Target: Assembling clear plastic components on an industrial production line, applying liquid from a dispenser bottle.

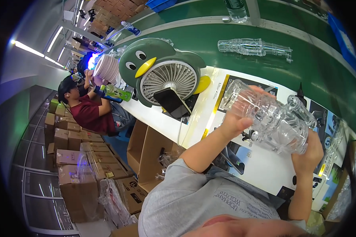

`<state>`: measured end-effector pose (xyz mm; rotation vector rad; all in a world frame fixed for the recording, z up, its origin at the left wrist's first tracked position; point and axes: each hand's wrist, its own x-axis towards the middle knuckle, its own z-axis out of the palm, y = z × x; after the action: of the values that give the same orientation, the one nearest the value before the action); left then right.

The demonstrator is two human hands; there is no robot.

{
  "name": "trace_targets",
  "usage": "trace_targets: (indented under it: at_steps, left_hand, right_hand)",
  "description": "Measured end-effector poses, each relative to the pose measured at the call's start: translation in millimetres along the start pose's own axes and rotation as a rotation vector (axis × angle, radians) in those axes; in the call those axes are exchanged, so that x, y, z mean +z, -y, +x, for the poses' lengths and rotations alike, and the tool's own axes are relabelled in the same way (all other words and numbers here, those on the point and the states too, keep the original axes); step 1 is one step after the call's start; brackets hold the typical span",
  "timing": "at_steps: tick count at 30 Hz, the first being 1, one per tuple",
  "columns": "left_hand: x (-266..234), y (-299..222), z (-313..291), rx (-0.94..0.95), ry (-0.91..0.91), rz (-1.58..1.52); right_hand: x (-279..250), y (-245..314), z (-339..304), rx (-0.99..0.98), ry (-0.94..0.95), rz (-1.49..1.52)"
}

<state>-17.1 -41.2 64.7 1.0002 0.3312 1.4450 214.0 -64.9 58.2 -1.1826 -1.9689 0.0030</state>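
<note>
The vessel [283,124] is colourless (the fan [166,71] green)

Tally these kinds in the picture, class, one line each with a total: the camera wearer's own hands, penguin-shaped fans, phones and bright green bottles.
Wearer's hands: 2 (left hand, right hand), both on clear ware
Penguin-shaped fan: 1
Phone: 1
Bright green bottle: 1
Total: 5
</note>
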Motion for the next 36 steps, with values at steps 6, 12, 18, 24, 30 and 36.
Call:
trace_targets:
  at_steps: [6, 12, 18, 24, 30, 36]
  left_hand:
    - [-6, -10, 7, -0.136, -0.064, -0.063]
    - [-14, -3, 5, -0.249, -0.052, 0.056]
    - [-8, 3, 7, -0.269, -0.234, -0.175]
    - [-3, 0, 4, -0.173, -0.234, -0.129]
    - [-9, 13, 3, -0.068, -0.216, 0.086]
    - [-15, 4, 6, -0.105, -0.259, 0.003]
  right_hand:
    - [-6, -9, 10, -0.098, -0.024, -0.210]
    - [-25, -24, 15, 0.052, -0.004, -0.313]
    - [-30, 6, 27, 0.108, -0.026, -0.546]
    - [-34, 31, 33, -0.070, 0.022, -0.322]
    - [-22, 45, 56, -0.171, 0.257, -0.287]
    - [-20, 24, 66, -0.113, 0.252, -0.347]
